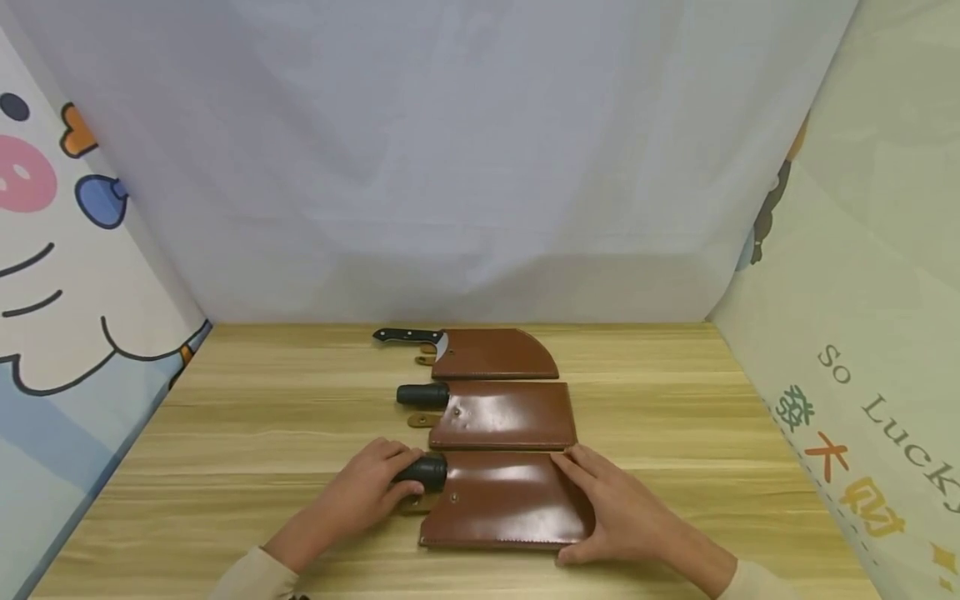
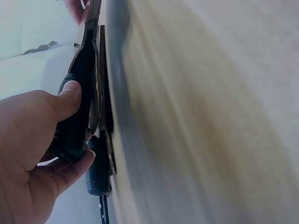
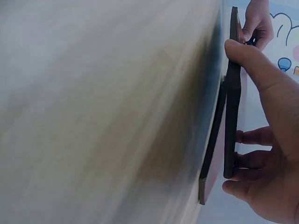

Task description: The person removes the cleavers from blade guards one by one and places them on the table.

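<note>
Nearest me lies a cleaver in a brown leather sheath [image 1: 510,500]. My left hand [image 1: 367,492] pinches its black handle [image 2: 74,126], with the thumb on one side and fingertips on the other. At the opposite end, my right hand [image 1: 626,517] grips the sheath across its width, thumb at the near edge and fingers at the far edge. The right wrist view shows the sheath's dark edge [image 3: 231,116] between thumb and fingers. How much of the blade is inside is hidden by the leather. A snap strap [image 1: 420,503] sticks out beside the handle.
Just beyond is a second sheathed cleaver [image 1: 510,414] with a black handle. Farther back, a curved-tip sheath [image 1: 495,354] holds a knife with a riveted black handle [image 1: 405,336]. All lie on a wood-grain table [image 1: 262,400], with a pale cloth [image 1: 465,167] hanging behind.
</note>
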Demonstrator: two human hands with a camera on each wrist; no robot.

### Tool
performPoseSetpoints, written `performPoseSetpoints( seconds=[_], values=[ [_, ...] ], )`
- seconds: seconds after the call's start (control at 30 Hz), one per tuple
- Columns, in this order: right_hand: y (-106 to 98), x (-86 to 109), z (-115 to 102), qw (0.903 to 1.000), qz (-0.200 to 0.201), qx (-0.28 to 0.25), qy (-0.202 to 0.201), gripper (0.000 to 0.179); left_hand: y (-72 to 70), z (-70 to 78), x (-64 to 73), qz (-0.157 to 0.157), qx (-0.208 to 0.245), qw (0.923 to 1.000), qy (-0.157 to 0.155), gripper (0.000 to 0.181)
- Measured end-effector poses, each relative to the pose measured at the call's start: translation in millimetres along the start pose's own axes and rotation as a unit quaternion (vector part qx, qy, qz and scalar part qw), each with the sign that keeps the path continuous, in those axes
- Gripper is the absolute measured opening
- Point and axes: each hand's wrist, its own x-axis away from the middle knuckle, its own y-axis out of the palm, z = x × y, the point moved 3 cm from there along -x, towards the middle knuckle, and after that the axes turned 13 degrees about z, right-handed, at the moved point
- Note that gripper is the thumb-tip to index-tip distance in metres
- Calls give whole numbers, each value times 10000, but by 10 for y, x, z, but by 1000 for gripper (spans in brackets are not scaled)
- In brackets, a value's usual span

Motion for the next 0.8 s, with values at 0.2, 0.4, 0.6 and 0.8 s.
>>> performPoseSetpoints(
  seconds=[0.2,0.4,0.6,0.8],
  values=[
    [-108,-48,-28,9994,238,75,-236,121,-93,26,-50,132,-99,9998,75,45],
    [-200,-86,-62,9994,292,106,-166,122,-190,57,-93,223,-168,9996,34,47],
    [-258,-115,-90,9997,209,58,124,125,-267,56,-127,306,-247,9992,-57,46],
    [-268,-128,-99,9996,225,58,156,125,-298,35,-118,397,-151,9991,-63,45]
  ],
)
